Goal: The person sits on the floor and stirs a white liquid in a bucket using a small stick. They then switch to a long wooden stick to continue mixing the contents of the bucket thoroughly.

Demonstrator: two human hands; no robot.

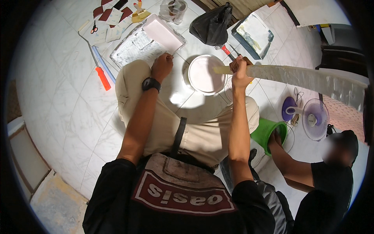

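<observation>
Fingers of the right hand (240, 70) clamp round a long pale strip (304, 79), a yellowish end poking out over the white bucket (208, 94), right forearm reaching almost straight ahead! And the left hand (163, 64): fingers curled in, whether round anything cannot be told, forearm slanting past the knee, watch (151, 84) on the wrist. Knees bent in beige trousers (163, 128), down on marbled white tiles (78, 78). To the right, a co-worker (331, 175) in black dips a hand into a green bucket (261, 132), a purple fan (313, 119) beyond. Just past the left hand, a tray (134, 48) with pale pinkish paint; left of it, a red-handled rod (103, 80) and scissors (94, 29). Farther out: black bag (212, 25), second tray (255, 35), sandpaper (113, 17), brush (139, 13).
</observation>
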